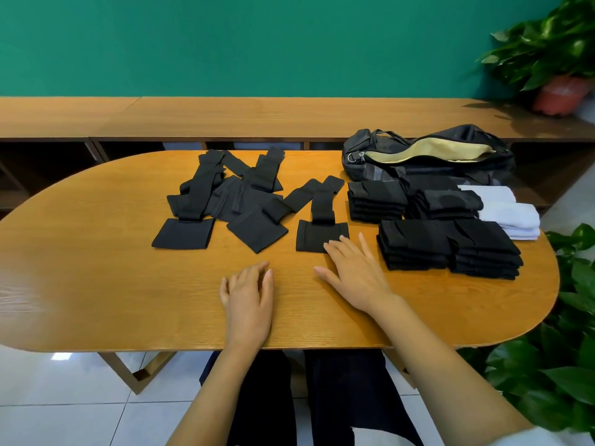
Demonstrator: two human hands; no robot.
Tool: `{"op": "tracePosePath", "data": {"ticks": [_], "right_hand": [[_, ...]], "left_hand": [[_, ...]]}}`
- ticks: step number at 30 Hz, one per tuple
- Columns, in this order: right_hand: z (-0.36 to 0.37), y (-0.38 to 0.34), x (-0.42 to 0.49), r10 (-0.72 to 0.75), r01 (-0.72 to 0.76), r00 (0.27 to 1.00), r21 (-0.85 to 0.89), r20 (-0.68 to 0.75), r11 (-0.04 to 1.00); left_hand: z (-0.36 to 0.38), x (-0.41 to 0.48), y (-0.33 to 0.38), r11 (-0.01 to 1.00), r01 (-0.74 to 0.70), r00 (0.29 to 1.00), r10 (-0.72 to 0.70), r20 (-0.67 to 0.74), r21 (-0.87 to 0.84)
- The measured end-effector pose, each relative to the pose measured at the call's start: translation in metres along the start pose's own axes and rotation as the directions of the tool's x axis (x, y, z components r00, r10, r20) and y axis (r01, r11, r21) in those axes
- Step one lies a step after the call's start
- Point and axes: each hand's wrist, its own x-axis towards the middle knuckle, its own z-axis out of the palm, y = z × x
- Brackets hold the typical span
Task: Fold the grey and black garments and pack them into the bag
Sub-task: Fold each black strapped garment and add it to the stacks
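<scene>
head view: left hand (248,300) grip wide, right hand (354,272) wide, touching black garment (314,235).

The oval wooden table (80,268) lies open along its near edge and left end. Loose black fabric garments (199,191) sprawl mid-table. Stacks of folded black cloth (415,243) and folded white towels (508,217) block the front of the open black duffel bag (463,135).

bare forearms (209,391), dark trousers (347,397), white sleeve (553,440)
</scene>
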Motion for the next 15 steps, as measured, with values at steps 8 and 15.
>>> {"op": "tracePosePath", "data": {"ticks": [8,15], "right_hand": [[0.011,-0.001,-0.052,-0.079,0.108,0.964,0.102,-0.254,0.989],[0.013,-0.001,-0.061,-0.071,0.164,0.916,0.207,-0.394,0.965]], "left_hand": [[0.002,-0.001,-0.004,0.977,-0.211,0.975,0.209,0.08,0.024],[0.003,-0.001,-0.001,0.929,-0.368,0.898,0.343,0.278,0.043]]}}
